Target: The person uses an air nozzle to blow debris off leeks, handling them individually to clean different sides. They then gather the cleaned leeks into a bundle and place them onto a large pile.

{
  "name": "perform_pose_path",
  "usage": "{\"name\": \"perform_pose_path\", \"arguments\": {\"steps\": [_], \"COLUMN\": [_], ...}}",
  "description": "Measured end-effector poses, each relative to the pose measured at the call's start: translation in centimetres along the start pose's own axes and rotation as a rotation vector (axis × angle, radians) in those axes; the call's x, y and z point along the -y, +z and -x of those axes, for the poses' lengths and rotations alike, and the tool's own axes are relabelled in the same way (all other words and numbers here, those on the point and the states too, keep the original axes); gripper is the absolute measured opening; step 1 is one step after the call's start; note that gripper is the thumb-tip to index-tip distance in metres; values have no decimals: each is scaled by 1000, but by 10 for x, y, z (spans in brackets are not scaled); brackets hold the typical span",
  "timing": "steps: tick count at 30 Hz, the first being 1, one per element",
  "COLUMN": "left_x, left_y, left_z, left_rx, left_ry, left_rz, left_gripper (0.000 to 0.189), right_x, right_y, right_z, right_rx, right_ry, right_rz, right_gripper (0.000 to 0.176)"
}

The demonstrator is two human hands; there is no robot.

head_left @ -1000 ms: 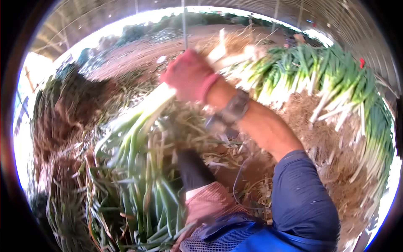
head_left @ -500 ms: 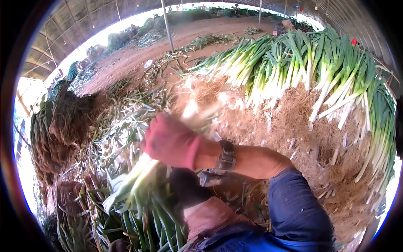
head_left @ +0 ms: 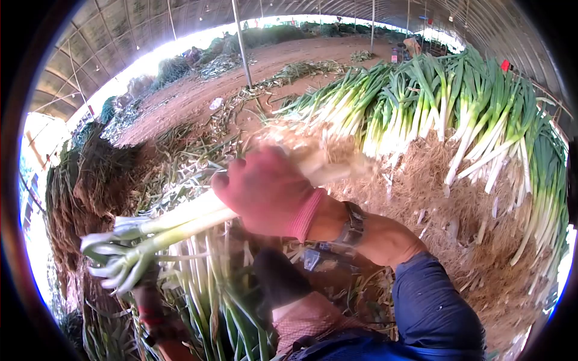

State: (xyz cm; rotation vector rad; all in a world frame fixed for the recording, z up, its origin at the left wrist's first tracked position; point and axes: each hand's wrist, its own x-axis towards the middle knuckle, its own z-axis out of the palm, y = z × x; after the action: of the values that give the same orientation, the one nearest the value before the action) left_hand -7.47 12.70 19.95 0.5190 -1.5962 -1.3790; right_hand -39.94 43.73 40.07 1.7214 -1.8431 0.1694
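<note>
My right hand (head_left: 265, 192), in a pinkish-red glove, is closed around a few long green onions (head_left: 186, 224). Their white stalks cross the view, with green leaves bent over at the left and the root ends blurred to the right of the glove. My left hand (head_left: 147, 286) is low at the left, just under those leaves. Only a dark glove and a wristband show there; its fingers are hidden. Below the held stalks lies a pile of more green onions (head_left: 211, 295), leaves toward me, by my knee.
A long row of green onions (head_left: 415, 102) curves along the far and right side, roots inward. Torn leaves (head_left: 180, 162) litter the ground at left. Dark bundles (head_left: 96, 174) stand at far left. A metal post (head_left: 242, 45) rises beyond, under an arched roof.
My right hand has moved slightly right and up, and the held onions have swung from hanging down to nearly level. My left hand has come into view beneath their leaves.
</note>
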Motion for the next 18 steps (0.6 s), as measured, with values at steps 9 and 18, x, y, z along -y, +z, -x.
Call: {"name": "perform_pose_path", "arguments": {"steps": [9, 18], "left_x": [-28, 16], "left_y": [1, 31], "left_z": [110, 217], "left_rx": [204, -341], "left_ry": [26, -247], "left_rz": [738, 1051], "left_gripper": [75, 91], "right_x": [62, 139], "right_y": [50, 86], "right_z": [-5, -2], "right_rx": [274, 172], "right_ry": [-208, -483], "right_rz": [-236, -251], "right_gripper": [20, 15]}}
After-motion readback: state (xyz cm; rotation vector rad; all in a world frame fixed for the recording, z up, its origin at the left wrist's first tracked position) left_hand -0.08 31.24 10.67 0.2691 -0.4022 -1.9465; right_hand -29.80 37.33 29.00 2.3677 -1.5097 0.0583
